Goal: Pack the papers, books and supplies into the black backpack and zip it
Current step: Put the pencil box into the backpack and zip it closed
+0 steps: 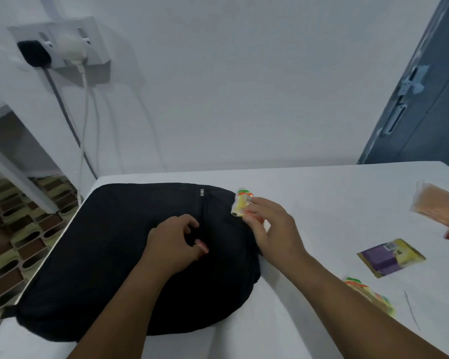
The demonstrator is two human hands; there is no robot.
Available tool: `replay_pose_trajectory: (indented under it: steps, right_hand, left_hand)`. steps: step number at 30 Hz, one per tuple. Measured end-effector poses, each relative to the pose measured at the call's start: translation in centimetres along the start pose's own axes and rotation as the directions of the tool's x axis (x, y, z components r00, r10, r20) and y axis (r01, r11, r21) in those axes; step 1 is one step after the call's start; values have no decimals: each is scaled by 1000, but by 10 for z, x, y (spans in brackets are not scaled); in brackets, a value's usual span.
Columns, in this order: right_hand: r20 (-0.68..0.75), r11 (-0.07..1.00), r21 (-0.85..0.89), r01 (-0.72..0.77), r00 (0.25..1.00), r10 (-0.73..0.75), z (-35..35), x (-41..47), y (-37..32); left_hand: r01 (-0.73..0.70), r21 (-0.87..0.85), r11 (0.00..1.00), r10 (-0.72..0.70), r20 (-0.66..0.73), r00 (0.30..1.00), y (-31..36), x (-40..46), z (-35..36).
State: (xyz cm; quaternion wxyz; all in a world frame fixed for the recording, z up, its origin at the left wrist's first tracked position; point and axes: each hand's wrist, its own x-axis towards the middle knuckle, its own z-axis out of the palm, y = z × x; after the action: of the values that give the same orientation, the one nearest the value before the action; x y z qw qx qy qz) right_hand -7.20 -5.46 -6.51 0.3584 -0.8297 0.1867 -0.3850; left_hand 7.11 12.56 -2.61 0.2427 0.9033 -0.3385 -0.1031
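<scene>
The black backpack [109, 255] lies flat on the white table [322, 193], its metal zipper pull [202, 193] near the far edge. My left hand [174, 244] rests on the middle of the bag with curled fingers pinching the fabric beside the zipper line. Just off the bag's right edge, my right hand [267, 226] pinches a small white packet with orange, green and yellow print [240, 203]. A purple and yellow packet [390, 256], a second colourful packet [368, 294] and an orange bundle in clear wrap [441, 206] lie on the table to the right.
A wall socket with a black plug [34, 53] and a white plug [69, 47] sits at upper left, cables hanging down behind the table. A grey door [425, 99] stands at right. A thin stick [411, 309] lies near the table's right front. Patterned floor shows at left.
</scene>
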Motion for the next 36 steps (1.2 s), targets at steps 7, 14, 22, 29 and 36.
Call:
replay_pose_trajectory:
  steps: [7, 14, 22, 29, 36]
  right_hand:
    - [300, 986, 28, 161, 940, -162, 40, -6, -10]
    - [580, 967, 57, 250, 780, -236, 65, 12, -36]
    - [463, 991, -18, 135, 880, -111, 100, 23, -48]
    - [653, 934, 4, 358, 707, -273, 87, 14, -30]
    - [362, 970, -139, 198, 922, -136, 106, 23, -42]
  left_hand:
    - [33, -263, 964, -76, -157, 985, 1, -4, -14]
    - [-8, -464, 886, -142, -288, 947, 9, -7, -31]
    - [-139, -355, 924, 6, -351, 936, 6, -11, -42]
    - [91, -87, 992, -106, -195, 975, -10, -9, -52]
    - [41, -24, 999, -46, -285, 957, -18, -6, -54]
